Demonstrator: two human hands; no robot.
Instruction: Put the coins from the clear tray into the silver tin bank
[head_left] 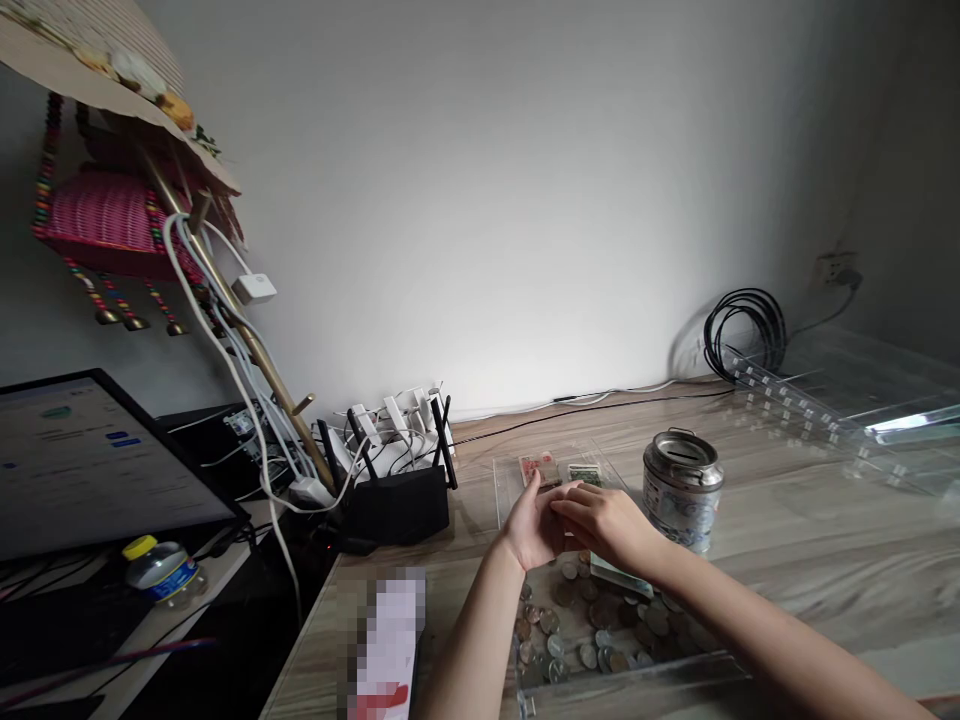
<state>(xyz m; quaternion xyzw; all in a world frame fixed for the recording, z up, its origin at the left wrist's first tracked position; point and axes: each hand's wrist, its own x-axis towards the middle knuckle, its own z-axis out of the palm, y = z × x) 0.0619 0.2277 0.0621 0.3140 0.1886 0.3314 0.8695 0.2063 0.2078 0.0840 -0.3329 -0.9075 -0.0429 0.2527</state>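
Observation:
My left hand (534, 530) is turned palm up above the coins, its thumb stretched out and its other fingers partly hidden behind my right hand. My right hand (600, 518) reaches across with the fingertips pressed together over the left palm; whatever they pinch is too small to make out. Below both hands, many loose coins (555, 645) lie in a clear tray (622, 680). A folded banknote (621, 575) rests among them, partly under my right hand. Behind the hands, a reddish banknote (541, 468) and a greenish banknote (585, 474) lie in another clear tray (507, 490).
A round metal coin tin (682, 490) with a slotted lid stands right of my hands. On the left are a black router (401, 505), cables, a laptop (90, 460) and a bottle (165, 572). A clear acrylic rack (840, 410) and coiled black cable (745, 335) sit at the right.

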